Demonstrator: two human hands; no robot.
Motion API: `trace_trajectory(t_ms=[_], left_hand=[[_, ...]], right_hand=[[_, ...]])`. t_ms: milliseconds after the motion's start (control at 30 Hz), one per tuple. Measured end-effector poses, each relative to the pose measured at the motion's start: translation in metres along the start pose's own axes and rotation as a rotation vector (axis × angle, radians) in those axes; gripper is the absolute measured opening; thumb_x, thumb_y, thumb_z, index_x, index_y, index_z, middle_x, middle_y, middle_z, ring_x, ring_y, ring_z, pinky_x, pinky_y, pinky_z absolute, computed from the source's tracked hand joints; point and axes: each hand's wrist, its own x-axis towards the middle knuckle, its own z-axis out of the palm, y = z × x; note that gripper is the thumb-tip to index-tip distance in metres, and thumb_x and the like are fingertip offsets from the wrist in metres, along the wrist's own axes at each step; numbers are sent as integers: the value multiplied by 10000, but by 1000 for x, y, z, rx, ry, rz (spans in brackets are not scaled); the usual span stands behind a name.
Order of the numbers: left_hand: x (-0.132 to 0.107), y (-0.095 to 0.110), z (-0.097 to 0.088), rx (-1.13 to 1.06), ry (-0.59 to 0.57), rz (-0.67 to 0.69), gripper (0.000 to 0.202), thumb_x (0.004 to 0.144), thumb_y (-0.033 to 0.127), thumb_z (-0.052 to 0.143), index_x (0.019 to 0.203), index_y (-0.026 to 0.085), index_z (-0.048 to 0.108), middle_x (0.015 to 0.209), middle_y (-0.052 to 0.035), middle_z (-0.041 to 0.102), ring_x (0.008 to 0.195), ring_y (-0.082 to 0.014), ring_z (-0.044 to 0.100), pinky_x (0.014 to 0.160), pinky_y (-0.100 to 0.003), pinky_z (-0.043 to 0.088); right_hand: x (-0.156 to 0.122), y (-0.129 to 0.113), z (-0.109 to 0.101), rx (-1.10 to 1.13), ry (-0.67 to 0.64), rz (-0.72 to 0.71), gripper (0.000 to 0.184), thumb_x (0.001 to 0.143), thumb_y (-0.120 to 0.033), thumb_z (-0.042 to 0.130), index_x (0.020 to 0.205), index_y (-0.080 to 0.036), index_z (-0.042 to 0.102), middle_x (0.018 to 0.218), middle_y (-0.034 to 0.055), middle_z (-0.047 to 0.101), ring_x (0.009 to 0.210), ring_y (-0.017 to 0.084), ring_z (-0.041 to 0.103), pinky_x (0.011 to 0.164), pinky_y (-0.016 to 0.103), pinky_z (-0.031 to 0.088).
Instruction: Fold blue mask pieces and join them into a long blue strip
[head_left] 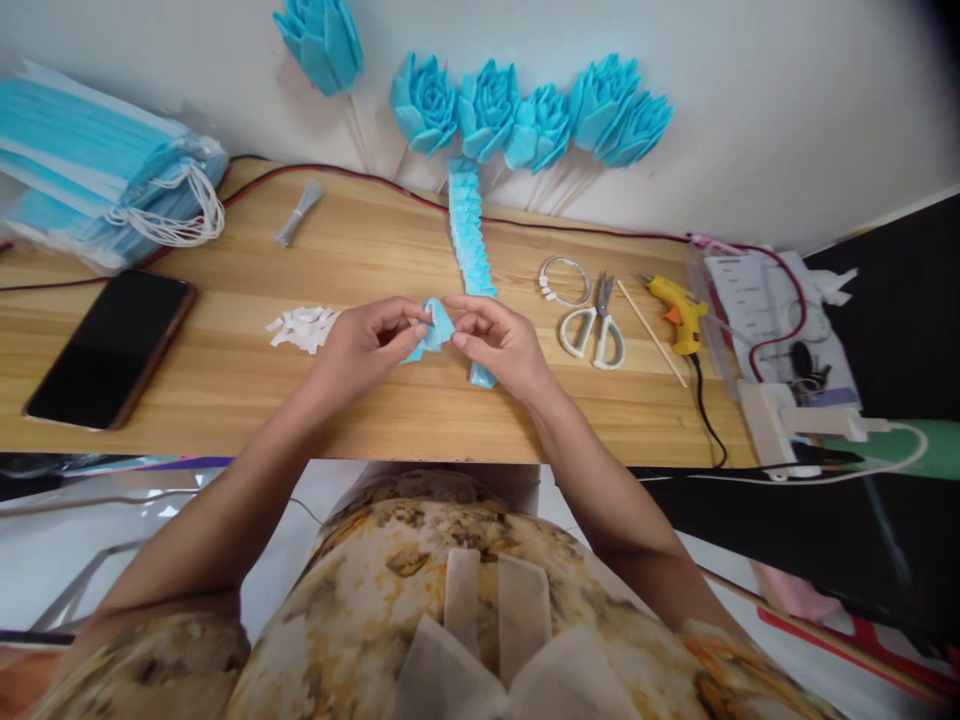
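Between my two hands is a small folded piece of light blue fabric [438, 326], held above the table. My left hand [367, 340] pinches its left side between thumb and fingers. On the right side, my right hand [499, 340] grips the piece with thumb and forefinger. A long row of overlapping blue folded pieces [471, 235] lies behind and partly under my right hand. Just left of my left hand sits a pile of small white strips [296, 328], partly hidden by it.
Blue flowers on sticks [487, 110] lean along the wall. Packed face masks [90, 160] and a phone [112, 350] lie left. To the right are scissors [596, 325], a wire ring [566, 281], a thin stick [651, 333], a yellow glue gun [679, 312] and a power strip [769, 430].
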Motion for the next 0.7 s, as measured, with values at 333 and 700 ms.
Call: trace_trajectory(t_ms=[333, 700], left_hand=[[2, -2, 4, 47, -34, -79, 197, 815, 362, 634, 794, 169, 669, 569, 45, 478, 519, -86, 379, 510, -227, 273], [3, 0, 9, -4, 41, -110, 194, 772, 350, 635, 767, 166, 695, 574, 32, 517, 526, -87, 410, 509, -215, 297]], right_hand=[[-4, -2, -2, -230, 78, -147, 275, 964, -341, 588, 1206, -242, 673, 899, 7, 747, 826, 159, 694, 778, 325, 560], [-8, -5, 8, -995, 232, -681, 73, 967, -291, 650, 988, -260, 712, 1117, 38, 744, 1125, 238, 612, 968, 440, 481]])
